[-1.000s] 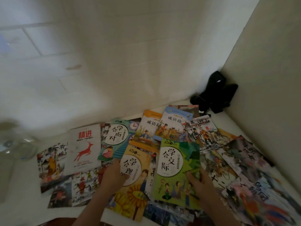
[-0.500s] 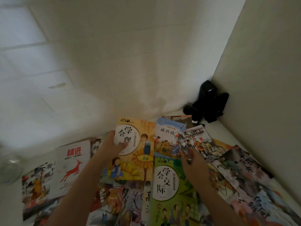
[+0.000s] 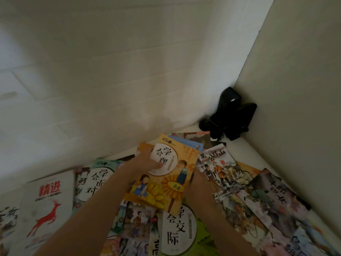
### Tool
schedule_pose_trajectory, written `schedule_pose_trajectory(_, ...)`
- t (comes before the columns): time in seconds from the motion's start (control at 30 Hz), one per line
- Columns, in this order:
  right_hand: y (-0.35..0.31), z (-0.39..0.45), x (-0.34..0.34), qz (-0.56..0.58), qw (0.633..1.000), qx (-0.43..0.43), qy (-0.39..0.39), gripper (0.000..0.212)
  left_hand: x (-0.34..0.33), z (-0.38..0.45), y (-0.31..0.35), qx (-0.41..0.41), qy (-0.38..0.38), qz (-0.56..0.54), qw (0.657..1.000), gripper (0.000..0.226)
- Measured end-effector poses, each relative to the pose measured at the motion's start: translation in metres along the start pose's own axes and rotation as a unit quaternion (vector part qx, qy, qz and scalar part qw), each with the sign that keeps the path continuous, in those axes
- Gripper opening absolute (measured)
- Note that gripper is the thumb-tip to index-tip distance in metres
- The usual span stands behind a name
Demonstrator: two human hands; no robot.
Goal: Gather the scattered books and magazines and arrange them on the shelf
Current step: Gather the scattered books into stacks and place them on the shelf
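Left hand: the left hand (image 3: 147, 161) reaches in from the lower left of the frame, forearm bare and stretched up towards the centre; its thumb lies across the white circle on the cover of the orange book (image 3: 166, 174) and the fingers curl round the book's upper left edge, gripping it
Right hand: the right hand (image 3: 195, 183) comes up from the lower centre; it sits against the orange book's right edge, mostly hidden behind the cover; whether its fingers clasp the book I cannot tell
Orange book: at the centre of the frame, tilted to the right, cover up with a sunflower and two children drawn on it; it lies over a blue-edged book (image 3: 191, 145) peeping out at its upper right
Green book: the green book (image 3: 180, 231) lies flat just below the orange one, partly under its lower edge
White book: a white book with a red deer (image 3: 48, 206) lies flat at the lower left, near the left forearm
Teal book: a teal book (image 3: 99, 176) lies between the white book and the left arm, partly covered by the arm
Other books: illustrated magazines (image 3: 258, 196) spread overlapping across the lower right
Surface: a white table (image 3: 239, 150) in a corner of pale walls
Corner: a black object (image 3: 232, 115) stands in the corner at the right, apart from both hands
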State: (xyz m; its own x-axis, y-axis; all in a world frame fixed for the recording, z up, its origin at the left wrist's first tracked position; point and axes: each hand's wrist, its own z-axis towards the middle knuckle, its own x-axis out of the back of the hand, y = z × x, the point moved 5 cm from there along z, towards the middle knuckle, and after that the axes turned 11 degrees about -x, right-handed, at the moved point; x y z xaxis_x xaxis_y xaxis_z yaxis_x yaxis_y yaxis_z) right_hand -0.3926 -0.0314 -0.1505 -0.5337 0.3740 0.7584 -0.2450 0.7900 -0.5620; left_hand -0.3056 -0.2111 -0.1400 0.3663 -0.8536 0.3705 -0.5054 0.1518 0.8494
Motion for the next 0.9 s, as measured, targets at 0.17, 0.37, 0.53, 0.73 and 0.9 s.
schedule_pose_trajectory(0.17,-0.001,0.009,0.018,0.159,0.984,-0.071,-0.024,0.042,-0.003,0.001,-0.001,0.019,0.042,-0.068,0.997,0.061)
schedule_pose_trajectory(0.37,-0.037,0.006,-0.007,0.071,0.987,-0.079,-0.119,0.057,0.036,-0.020,-0.019,0.025,0.110,-0.042,0.993,0.022)
schedule_pose_trajectory(0.53,-0.031,0.009,-0.012,0.062,0.982,-0.143,-0.102,0.085,0.014,-0.022,-0.010,-0.034,0.066,-0.012,0.997,0.059)
schedule_pose_trajectory(0.73,-0.025,0.018,-0.008,0.264,0.955,-0.102,-0.089,0.059,0.020,-0.040,0.030,-0.162,0.178,-0.007,0.971,0.034)
schedule_pose_trajectory(0.9,-0.051,0.005,0.056,0.333,0.940,0.063,-0.035,0.028,0.028,-0.078,0.090,-0.257,0.179,-0.115,0.943,0.056)
